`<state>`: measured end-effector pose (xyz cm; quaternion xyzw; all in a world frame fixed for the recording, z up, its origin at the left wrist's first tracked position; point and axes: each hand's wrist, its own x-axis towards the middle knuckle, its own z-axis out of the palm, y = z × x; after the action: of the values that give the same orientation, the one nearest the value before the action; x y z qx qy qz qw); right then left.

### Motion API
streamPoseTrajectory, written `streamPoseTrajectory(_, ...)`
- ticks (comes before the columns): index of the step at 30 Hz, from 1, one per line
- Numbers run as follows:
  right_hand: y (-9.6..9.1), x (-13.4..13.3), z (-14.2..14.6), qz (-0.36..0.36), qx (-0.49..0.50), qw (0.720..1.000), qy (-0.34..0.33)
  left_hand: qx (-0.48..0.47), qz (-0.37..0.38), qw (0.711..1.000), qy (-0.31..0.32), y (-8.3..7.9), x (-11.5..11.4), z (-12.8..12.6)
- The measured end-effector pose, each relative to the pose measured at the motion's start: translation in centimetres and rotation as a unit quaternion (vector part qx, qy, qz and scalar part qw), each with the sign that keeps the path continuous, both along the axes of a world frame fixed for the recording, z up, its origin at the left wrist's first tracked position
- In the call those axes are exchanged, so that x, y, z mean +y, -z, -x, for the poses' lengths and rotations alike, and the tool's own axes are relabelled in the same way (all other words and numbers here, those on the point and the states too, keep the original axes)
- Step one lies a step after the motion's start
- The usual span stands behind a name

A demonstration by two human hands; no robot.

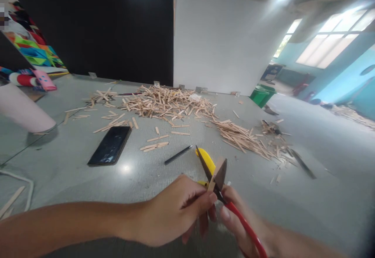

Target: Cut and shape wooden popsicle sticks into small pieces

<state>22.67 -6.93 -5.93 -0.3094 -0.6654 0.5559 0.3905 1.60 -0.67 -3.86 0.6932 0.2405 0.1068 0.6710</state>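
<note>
My left hand is closed in a pinch on a short wooden stick, holding it between the open blades of red-handled shears. My right hand grips the shears' red handle low in the view. Just behind the blades lies a yellow object, on the grey table.
A black phone lies left of centre and a dark pen sits near the blades. Large heaps of wooden sticks and a second pile cover the far table. A green bin stands beyond; a person's arm rests at left.
</note>
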Motion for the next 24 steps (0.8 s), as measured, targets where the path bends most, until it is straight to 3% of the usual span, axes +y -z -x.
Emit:
streamPoseTrajectory(7, -1.1, 0.0, 1.2, 0.047, 0.01, 0.996, -0.081, 0.001, 0.04, 0.999, 0.001, 0.6, -0.3, -0.3)
streamPoseTrajectory(13, -0.3, -0.3, -0.7, -0.016, -0.078, 0.997, -0.003, -0.011, -0.003, 1.0, 0.003, -0.1, -0.3, 0.1)
streamPoseTrajectory(24, -0.2, -0.2, -0.6, -0.035, -0.066, 0.997, -0.008, -0.027, -0.03, 0.999, -0.026, 0.0, -0.8, -0.1)
